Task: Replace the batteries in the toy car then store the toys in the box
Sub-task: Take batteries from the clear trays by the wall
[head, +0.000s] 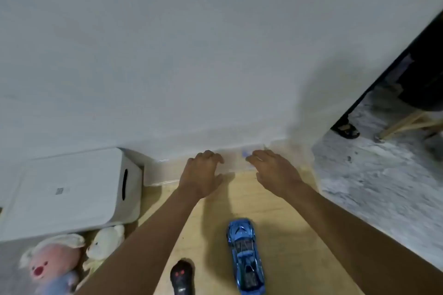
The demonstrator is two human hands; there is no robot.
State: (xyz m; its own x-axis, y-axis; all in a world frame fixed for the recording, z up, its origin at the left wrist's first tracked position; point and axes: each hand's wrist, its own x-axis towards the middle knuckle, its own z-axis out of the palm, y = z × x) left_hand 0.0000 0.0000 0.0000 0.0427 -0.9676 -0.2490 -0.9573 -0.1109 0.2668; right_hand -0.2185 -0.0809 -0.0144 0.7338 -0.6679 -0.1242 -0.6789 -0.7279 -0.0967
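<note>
At the far edge of the wooden floor, against the white wall: left hand (pixel 201 175) and right hand (pixel 275 170), both empty, fingers spread and curled on a clear plastic container (pixel 163 172). Nearer, between the forearms: blue toy car (pixel 245 256), nose pointing far, black remote (pixel 182 276) just left. Far left: white storage box (pixel 72 191), lid shut, plush toys (pixel 60 261) nearer it.
</note>
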